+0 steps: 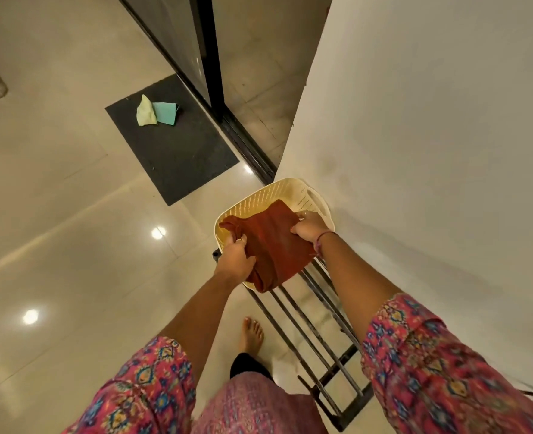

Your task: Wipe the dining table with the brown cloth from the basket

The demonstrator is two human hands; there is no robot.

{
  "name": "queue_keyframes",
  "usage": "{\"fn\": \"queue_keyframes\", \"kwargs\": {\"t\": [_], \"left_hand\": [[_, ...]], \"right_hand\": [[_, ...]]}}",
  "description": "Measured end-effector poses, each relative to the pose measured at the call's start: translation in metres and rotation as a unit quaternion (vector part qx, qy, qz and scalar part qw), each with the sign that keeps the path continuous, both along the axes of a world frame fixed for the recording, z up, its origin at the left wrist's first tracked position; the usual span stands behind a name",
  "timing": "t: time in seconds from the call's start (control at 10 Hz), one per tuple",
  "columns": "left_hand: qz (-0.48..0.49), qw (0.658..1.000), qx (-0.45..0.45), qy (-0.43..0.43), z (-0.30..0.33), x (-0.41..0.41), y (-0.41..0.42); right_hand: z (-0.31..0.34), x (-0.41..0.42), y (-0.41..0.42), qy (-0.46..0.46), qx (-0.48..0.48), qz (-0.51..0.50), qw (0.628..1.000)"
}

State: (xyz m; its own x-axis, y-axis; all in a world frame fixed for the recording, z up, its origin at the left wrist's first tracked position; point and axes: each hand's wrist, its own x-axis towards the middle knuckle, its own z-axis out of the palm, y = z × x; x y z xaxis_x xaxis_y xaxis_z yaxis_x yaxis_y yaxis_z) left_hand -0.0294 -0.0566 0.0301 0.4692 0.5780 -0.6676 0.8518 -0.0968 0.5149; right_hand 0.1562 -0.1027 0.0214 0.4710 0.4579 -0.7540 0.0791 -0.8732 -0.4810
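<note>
Seen from the head camera, both hands grip the brown cloth [271, 245] over the cream basket [293, 191], which sits on a dark metal rack [318, 336] against the wall: the left hand [237, 258] has fingers curled round its bunched left edge, the right hand [310, 230] pinches its right edge. The cloth seems lifted partly clear of the basket, its lower fold hanging over the near rim. On the floor well apart lies a dark mat [177, 151] bearing a yellow cloth [145, 115] and a teal cloth [165, 113], touching.

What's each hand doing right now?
Left hand: fingers curled, gripping the brown cloth.
Right hand: fingers gripping the same cloth's other edge, over the basket.
</note>
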Motion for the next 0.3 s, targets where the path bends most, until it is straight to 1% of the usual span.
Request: {"fn": "queue_keyframes", "kwargs": {"t": [0.1, 0.2, 0.3], "left_hand": [[-0.012, 0.998, -0.039, 0.045, -0.021, 0.002, 0.011], [-0.034, 0.995, -0.054, 0.076, -0.032, 0.004, 0.017], [-0.010, 0.997, -0.047, 0.062, -0.032, 0.007, 0.015]], "right_hand": [[-0.022, 0.002, 0.007, -0.019, -0.037, 0.049, 0.998], [-0.041, -0.001, 0.000, -0.056, -0.073, 0.111, 0.990], [-0.050, -0.005, -0.013, -0.089, -0.049, 0.071, 0.992]]}}
